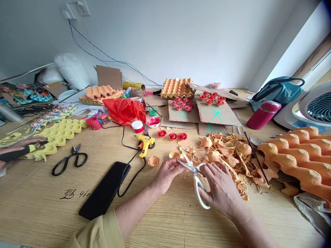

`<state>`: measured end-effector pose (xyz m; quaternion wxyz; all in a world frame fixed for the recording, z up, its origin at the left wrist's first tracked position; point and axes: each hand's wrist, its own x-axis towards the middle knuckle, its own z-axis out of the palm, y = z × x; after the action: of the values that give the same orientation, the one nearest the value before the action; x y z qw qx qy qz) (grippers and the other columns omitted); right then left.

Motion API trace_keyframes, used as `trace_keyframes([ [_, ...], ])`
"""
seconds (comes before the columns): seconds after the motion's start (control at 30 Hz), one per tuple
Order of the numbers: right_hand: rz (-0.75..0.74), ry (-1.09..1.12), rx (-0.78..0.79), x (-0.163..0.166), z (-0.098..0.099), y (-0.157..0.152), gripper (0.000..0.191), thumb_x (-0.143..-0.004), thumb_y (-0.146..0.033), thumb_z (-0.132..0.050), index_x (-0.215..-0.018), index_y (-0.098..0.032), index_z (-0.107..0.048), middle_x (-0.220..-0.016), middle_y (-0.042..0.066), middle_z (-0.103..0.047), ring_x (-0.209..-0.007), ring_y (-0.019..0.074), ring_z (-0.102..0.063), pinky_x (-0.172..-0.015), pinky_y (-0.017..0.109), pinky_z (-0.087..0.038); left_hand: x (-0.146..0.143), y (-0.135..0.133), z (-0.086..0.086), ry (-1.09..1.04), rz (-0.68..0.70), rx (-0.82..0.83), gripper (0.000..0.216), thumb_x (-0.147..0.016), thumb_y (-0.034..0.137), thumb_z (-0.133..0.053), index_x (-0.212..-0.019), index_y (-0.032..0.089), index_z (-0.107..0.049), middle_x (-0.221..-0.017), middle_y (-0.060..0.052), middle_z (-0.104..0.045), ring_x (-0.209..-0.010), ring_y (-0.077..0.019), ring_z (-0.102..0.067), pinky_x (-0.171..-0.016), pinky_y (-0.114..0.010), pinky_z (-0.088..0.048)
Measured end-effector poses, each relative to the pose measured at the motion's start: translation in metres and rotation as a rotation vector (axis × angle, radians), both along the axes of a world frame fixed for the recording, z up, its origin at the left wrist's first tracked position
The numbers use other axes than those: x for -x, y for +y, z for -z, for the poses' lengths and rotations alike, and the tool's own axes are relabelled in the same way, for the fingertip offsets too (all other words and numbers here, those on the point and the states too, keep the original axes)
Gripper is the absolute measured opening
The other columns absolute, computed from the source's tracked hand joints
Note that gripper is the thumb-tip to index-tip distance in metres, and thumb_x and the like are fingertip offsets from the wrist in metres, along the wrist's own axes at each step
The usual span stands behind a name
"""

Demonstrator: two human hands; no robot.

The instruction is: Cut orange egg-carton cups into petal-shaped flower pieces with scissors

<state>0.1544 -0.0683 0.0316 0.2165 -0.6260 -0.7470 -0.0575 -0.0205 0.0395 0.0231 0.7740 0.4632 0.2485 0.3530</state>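
Note:
My right hand [219,187] grips a pair of white-handled scissors [198,187], their blades parted and pointing up and left. At the blade tips, my left hand [167,174] pinches an orange egg-carton cup piece [174,159], mostly hidden by the fingers. A cut orange carton cup [154,161] lies on the table left of that hand. Close by on the right spreads a heap of orange carton scraps [230,155]. Beyond my hands sit red carton roses [172,136] in a short row.
A yellow glue gun [146,145], a black phone [104,189] and black-handled shears [71,160] lie to the left. Orange egg trays [302,155] stand at right, near a pink flask [263,114]. Another person's hand [23,146] works at a yellow tray [62,132] far left.

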Motion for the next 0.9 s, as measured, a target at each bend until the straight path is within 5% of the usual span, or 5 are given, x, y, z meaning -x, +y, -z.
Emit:
trace_keyframes([
  [0.5, -0.072, 0.063, -0.013, 0.001, -0.006, -0.002, 0.018, -0.089, -0.037, -0.058, -0.089, -0.022, -0.048, -0.077, 0.001, -0.059, -0.071, 0.0208, -0.055, -0.093, 0.045, -0.037, 0.002, 0.000, -0.004, -0.024, 0.056, 0.056, 0.029, -0.064, 0.039, -0.088, -0.082, 0.019, -0.077, -0.074, 0.000, -0.068, -0.070, -0.0122, -0.053, -0.067, -0.025, -0.037],
  [0.9, -0.086, 0.048, -0.029, 0.000, -0.006, -0.002, 0.013, -0.089, -0.034, -0.056, -0.089, -0.022, -0.049, -0.076, 0.001, -0.059, -0.072, 0.0213, -0.057, -0.090, 0.043, -0.037, 0.008, 0.006, -0.013, 0.053, 0.097, -0.207, 0.024, -0.075, 0.040, -0.080, -0.082, 0.017, -0.075, -0.081, -0.002, -0.068, -0.081, -0.0164, -0.061, -0.080, -0.028, -0.044],
])
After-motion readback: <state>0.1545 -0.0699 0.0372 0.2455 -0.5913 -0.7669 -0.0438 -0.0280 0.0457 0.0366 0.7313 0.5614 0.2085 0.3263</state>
